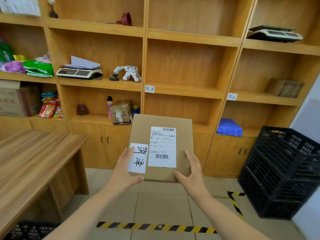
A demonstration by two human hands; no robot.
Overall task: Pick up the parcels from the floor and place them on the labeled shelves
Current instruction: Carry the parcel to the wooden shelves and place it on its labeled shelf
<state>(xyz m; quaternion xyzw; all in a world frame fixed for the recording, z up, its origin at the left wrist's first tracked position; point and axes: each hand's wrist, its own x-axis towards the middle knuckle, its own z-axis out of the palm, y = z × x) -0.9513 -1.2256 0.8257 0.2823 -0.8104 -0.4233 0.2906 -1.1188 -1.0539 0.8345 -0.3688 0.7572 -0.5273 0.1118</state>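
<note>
Holding brown parcel (pixel 161 148) w/ two white labels, both hands.

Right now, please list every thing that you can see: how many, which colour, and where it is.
parcel: one, brown, held before the shelves
shelf labels: two, white, on shelf edges
scales: two, pale; one left shelf, one top right
plunger: one, dark red, top shelf
small box: one, brown, lower shelf
blue trays: stack, lower right shelf
crate: one, black, floor right
table: one, wooden, left
hazard tape: yellow-black, floor
left hand: on the parcel's left side
right hand: on its right corner
</note>
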